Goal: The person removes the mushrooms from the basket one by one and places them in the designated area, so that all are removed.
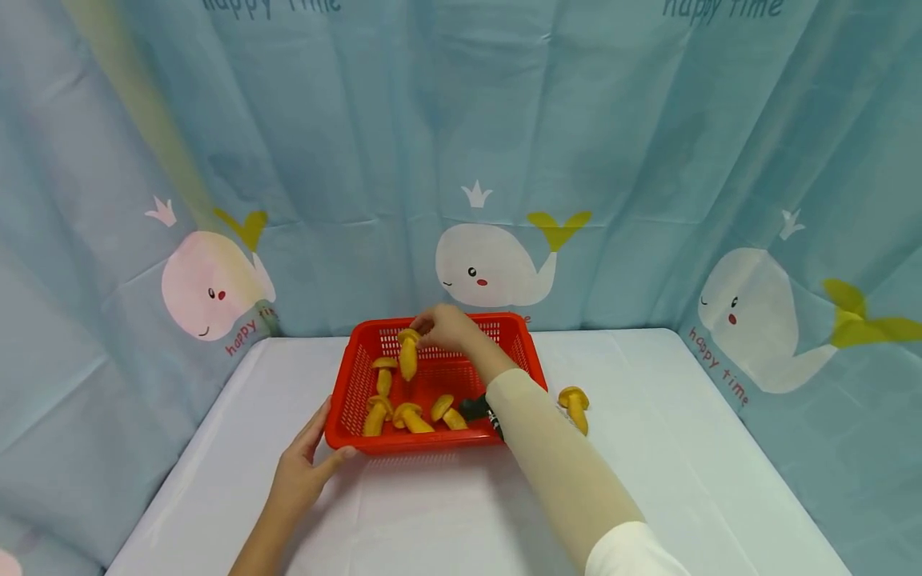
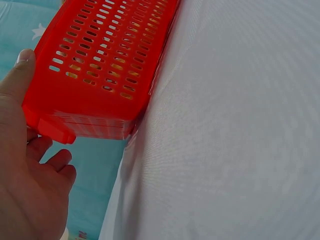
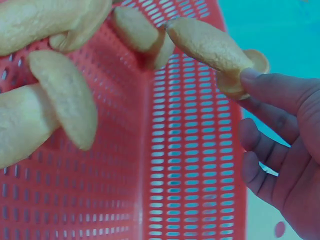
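Note:
A red plastic basket (image 1: 344,384) with slotted walls stands on the white table. My left hand (image 1: 301,474) grips its near left corner, thumb at the front and fingers along the left side; in the left wrist view the thumb touches the rim. Over the back left of the basket, my right hand (image 1: 446,328) pinches a yellow mushroom (image 3: 207,45) by its cap, stem hanging down. Several similar mushrooms lie inside, among them one mushroom (image 1: 409,418) near the front wall. My right forearm hides the basket's right part.
Another mushroom (image 1: 575,408) lies on the table (image 1: 648,464) right of the basket. A dark object (image 1: 473,408) shows in the basket beside the right sleeve, partly hidden. Blue curtains (image 1: 360,160) with whale prints hang behind and at both sides.

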Tool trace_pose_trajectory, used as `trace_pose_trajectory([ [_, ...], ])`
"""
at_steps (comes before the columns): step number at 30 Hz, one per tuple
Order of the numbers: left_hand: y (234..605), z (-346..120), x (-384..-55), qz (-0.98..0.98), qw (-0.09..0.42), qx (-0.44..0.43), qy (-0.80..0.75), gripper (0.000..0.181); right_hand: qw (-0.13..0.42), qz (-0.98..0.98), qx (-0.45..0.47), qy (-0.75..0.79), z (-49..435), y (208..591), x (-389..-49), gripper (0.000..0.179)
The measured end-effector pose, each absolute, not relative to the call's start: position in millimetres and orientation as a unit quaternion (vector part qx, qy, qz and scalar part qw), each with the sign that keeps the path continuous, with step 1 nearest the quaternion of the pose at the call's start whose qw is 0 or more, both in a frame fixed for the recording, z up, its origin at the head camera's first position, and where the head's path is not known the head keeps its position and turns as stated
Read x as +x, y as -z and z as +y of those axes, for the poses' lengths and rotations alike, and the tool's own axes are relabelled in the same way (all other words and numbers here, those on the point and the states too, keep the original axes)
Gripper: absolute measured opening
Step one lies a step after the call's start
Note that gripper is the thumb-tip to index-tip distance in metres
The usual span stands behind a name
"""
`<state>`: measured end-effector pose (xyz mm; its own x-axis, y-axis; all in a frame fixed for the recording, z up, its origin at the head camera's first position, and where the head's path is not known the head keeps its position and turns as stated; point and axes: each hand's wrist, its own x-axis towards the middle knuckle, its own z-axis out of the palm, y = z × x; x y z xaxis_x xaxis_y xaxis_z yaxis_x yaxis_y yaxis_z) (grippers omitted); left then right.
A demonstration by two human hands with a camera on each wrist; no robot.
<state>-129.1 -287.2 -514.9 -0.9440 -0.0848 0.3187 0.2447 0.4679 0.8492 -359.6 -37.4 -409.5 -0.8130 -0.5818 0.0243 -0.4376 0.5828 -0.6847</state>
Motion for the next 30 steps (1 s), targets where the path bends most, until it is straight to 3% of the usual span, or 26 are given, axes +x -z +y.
trace_pose_trajectory([
  [13,513.4,-286.0,-127.3,-0.852,0.15,-0.028,0.5,0.088,0.05,0.882,-0.304,0.356,-24.3,385.8,-336.7,0.032],
  [30,516.8,-287.2,-129.3,-0.855,0.148,-0.027,0.496,0.089,-0.024,0.865,-0.312,0.391,29.0,367.8,-295.4,0.029],
])
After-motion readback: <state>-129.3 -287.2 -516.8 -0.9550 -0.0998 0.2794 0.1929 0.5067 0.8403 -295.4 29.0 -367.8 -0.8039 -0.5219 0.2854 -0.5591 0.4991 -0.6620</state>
